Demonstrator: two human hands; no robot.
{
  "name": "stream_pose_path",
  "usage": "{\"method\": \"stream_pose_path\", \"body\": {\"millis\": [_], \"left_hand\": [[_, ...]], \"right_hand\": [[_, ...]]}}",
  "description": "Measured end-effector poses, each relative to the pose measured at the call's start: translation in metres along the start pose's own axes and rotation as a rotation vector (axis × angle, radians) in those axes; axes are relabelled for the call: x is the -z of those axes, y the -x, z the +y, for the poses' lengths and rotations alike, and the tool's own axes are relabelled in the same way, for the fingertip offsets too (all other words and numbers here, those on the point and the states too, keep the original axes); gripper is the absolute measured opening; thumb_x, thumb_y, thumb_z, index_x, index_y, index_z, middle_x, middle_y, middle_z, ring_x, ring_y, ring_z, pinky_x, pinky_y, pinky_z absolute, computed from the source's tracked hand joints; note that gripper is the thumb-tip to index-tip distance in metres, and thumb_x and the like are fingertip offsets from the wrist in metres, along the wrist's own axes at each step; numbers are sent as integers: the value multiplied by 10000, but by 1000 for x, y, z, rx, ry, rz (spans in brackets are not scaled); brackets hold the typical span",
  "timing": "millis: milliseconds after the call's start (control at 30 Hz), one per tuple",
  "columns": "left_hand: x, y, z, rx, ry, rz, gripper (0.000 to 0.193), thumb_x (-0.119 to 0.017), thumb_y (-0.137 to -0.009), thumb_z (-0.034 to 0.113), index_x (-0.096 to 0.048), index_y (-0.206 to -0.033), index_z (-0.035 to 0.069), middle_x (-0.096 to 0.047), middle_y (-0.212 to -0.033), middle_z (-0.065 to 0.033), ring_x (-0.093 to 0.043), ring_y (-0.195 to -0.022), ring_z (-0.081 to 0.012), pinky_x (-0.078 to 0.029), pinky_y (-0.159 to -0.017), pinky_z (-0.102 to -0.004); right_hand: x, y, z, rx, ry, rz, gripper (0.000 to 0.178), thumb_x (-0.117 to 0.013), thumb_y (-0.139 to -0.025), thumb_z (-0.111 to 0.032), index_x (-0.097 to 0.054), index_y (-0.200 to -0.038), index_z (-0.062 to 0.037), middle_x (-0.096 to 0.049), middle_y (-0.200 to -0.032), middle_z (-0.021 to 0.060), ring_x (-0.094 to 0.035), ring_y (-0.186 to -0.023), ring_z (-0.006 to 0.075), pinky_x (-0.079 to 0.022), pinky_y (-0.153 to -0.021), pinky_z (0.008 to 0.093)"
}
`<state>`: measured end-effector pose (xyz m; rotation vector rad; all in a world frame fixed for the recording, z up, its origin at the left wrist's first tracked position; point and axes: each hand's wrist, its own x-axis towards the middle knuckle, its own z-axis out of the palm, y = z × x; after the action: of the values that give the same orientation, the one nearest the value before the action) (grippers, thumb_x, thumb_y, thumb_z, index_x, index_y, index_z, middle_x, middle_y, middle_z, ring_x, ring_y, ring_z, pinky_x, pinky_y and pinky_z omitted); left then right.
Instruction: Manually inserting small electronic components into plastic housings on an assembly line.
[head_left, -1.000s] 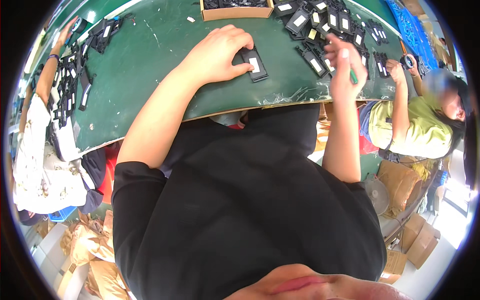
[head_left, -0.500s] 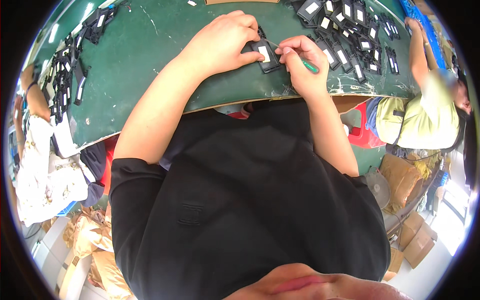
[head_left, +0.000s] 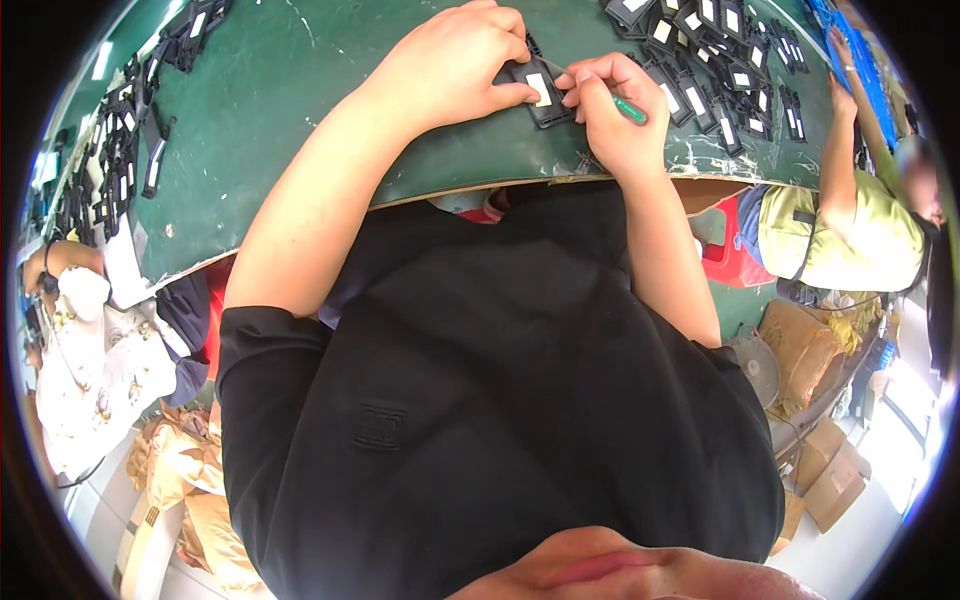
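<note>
A small black plastic case (head_left: 549,108) with a white label lies on the green table in front of me. My left hand (head_left: 455,65) is curled round its left side and far end, the thumb pressing near the label. In my right hand (head_left: 622,140) a thin screwdriver (head_left: 630,110) with a green handle is pinched between thumb and fingers. Its shaft points left across the far part of the case, and its tip is hidden by my left fingers. The right fingertips sit close beside the case's right edge.
Many similar black cases (head_left: 690,95) lie heaped at the right on the green table (head_left: 300,140); more (head_left: 125,120) lie along the left. A person in a yellow-green top (head_left: 840,240) works at the right, another in white (head_left: 100,370) at the left. A red stool (head_left: 738,262) stands below the table.
The view has shifted slightly. Both hands stay at the same case, and the screwdriver still lies across its far part. The person at the right has lowered an arm.
</note>
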<state>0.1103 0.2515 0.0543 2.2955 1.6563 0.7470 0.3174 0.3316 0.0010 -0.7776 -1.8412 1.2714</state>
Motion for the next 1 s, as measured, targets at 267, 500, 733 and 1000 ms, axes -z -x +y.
{"method": "stream_pose_path", "body": {"millis": [267, 500, 733, 1000], "left_hand": [[-6, 3, -6, -155, -58, 162, 273, -814, -783, 253, -754, -899, 13, -669, -957, -137, -633, -965, -335, -526, -890, -429], [2, 0, 0, 21, 29, -17, 271, -810, -787, 254, -755, -893, 11, -669, -958, -140, -634, -972, -337, -523, -897, -432], [0, -1, 0, 15, 13, -11, 270, -804, -793, 258, -756, -887, 9, -671, -962, -144, -635, -974, -337, -523, -900, -433], [1, -1, 2, 3, -38, -34, 280, -802, -790, 258, -758, -891, 1, -673, -970, -144, -639, -981, -334, -526, -902, -430]], "right_hand": [[-5, 1, -4, -45, -64, 47, 352, -635, -1061, -212, -648, -773, -10, -743, -796, 66, -623, -640, 53, -473, -538, 222], [-7, 0, -1, 10, -23, 67, 389, -635, -1065, -236, -640, -753, -2, -742, -772, 67, -620, -622, 53, -471, -530, 225], [-8, 0, 1, 46, 26, 94, 342, -610, -1057, -144, -645, -756, 15, -735, -748, 68, -631, -616, 65, -498, -566, 238], [-7, -3, -6, -84, 86, 41, 332, -541, -1091, -192, -700, -888, 19, -744, -820, 72, -630, -651, 75, -491, -577, 229]]}}
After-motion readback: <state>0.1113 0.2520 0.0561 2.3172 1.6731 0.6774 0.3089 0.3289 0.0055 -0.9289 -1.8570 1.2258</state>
